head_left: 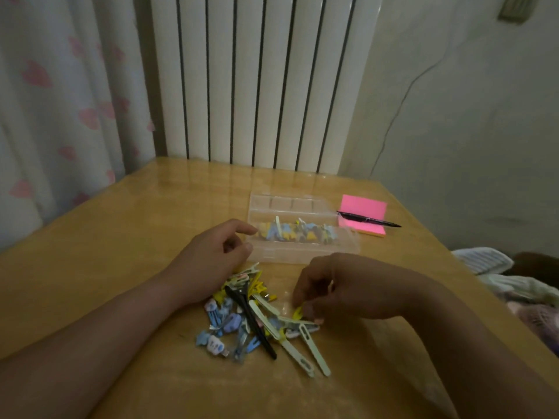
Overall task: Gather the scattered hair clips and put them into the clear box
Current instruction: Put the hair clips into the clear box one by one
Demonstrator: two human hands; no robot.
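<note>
A pile of hair clips [257, 322] in yellow, blue, pale green and black lies on the wooden table [106, 237]. Behind it stands the clear box [302, 255], lid open, with several clips inside. My left hand [211, 261] rests at the pile's far left edge beside the box, fingers loosely curled, holding nothing that I can see. My right hand [341, 291] is at the pile's right side, fingertips pinched on a small yellow clip [298, 313] that still touches the pile.
A pink sticky-note pad [363, 210] with a black pen [369, 220] across it lies right of the box. A white radiator [257, 80] and a curtain [60, 101] stand behind the table. Bedding [499, 276] lies off the table's right edge.
</note>
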